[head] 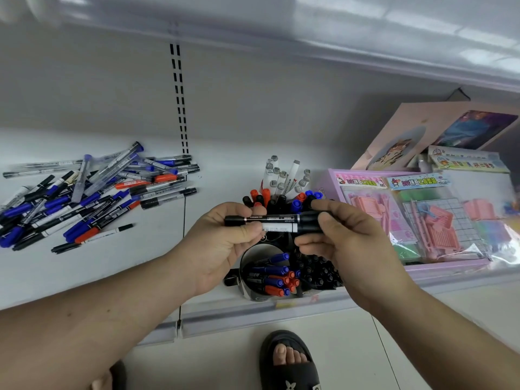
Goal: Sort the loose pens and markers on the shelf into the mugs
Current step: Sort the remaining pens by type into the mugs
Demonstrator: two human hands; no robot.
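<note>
Black markers (pixel 277 224) held level above the mugs (pixel 260 273), left hand (pixel 225 243) fingers pinching one end, right hand (pixel 342 240) fingers curled round the other, loose pens (pixel 92 192) piled on the shelf (pixel 84 266) at left

A heap of loose pens (pixel 92 192) lies on the shelf (pixel 84 266) at the left. To its right, at mid-shelf, stand the mugs (pixel 270 274) — one at the front edge, more behind it, each with pens upright inside. Both hands hold markers (pixel 278 223) level above the mugs: the left hand (pixel 225 243) on their left end, the right hand (pixel 346 246) on their right. Right of the mugs lie packets of craft kits (pixel 416 218) — boxes behind them.
</note>
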